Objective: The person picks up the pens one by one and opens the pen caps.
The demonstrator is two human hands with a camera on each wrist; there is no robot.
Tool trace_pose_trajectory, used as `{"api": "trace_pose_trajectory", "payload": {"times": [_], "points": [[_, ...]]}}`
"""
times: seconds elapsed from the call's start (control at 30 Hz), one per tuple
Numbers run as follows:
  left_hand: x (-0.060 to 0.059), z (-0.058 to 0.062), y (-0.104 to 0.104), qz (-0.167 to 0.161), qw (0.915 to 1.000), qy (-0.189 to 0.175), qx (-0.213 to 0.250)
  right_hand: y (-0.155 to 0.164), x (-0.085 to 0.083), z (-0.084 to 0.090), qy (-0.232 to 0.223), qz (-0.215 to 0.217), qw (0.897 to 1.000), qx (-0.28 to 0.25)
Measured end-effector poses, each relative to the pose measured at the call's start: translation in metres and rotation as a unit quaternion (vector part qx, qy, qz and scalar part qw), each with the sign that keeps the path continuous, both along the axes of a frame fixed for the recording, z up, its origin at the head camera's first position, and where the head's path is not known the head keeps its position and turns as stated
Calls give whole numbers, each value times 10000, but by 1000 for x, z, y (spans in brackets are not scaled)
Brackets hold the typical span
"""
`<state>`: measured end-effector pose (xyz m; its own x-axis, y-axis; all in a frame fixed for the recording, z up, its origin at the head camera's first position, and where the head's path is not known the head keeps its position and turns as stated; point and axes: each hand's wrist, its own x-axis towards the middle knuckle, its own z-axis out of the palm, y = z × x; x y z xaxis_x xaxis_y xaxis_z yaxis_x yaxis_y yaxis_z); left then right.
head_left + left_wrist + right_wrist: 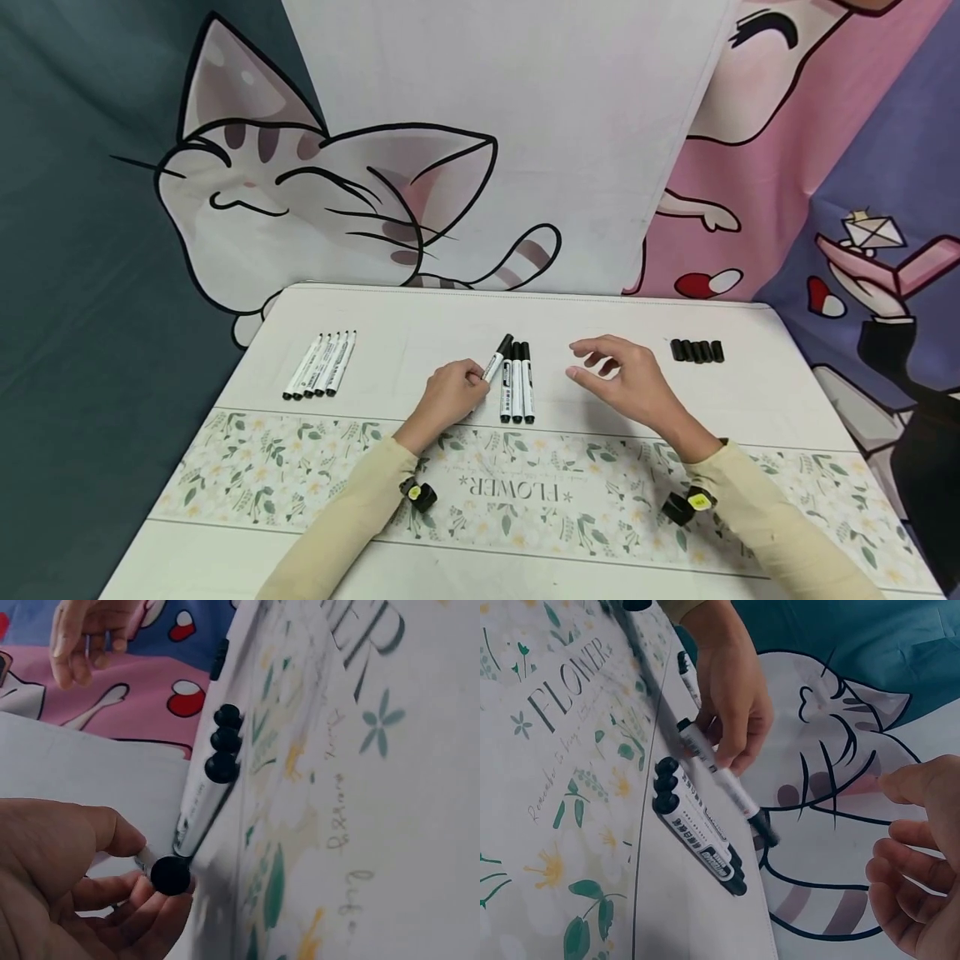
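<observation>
My left hand (450, 392) pinches a white whiteboard marker with a black cap (496, 360) between thumb and fingers. The marker slants, its capped end pointing away from me; its round black end (171, 876) faces the camera in the left wrist view. Just right of it, three capped whiteboard markers (517, 390) lie side by side on the table. My right hand (627, 377) hovers to their right with nothing in it, fingers loosely bent and thumb apart. In the right wrist view, the held marker (718, 774) passes close beside the three.
At the left lie several uncapped markers (321, 367) in a slanted row, tips away from me. Several loose black caps (697, 351) form a row at the far right. A flower-printed band (525, 492) crosses the white table cover (420, 333); cartoon cloths (525, 100) hang behind.
</observation>
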<state>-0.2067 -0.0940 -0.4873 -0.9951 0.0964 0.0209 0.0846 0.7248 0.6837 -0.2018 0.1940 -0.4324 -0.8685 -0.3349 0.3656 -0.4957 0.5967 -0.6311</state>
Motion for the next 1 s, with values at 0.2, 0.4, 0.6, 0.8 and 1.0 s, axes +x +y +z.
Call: {"api": "trace_pose_trajectory", "payload": {"times": [0.2,0.4,0.6,0.8,1.0], "points": [[10,11,-6,-30,9988,345,332,-1,2,7,118,43,9999,-65],[22,21,-14,-79,9964,669,515,-1,6,18,308,104,9994,-101],[34,29,-20,-364,9920,992,696,1,14,32,589,97,9980,-190],[43,34,-21,-798,9843,1365,782,-3,24,42,628,154,9975,-279],[53,33,-18,-1129,9771,1632,774,-12,34,41,422,286,9978,-426]]}}
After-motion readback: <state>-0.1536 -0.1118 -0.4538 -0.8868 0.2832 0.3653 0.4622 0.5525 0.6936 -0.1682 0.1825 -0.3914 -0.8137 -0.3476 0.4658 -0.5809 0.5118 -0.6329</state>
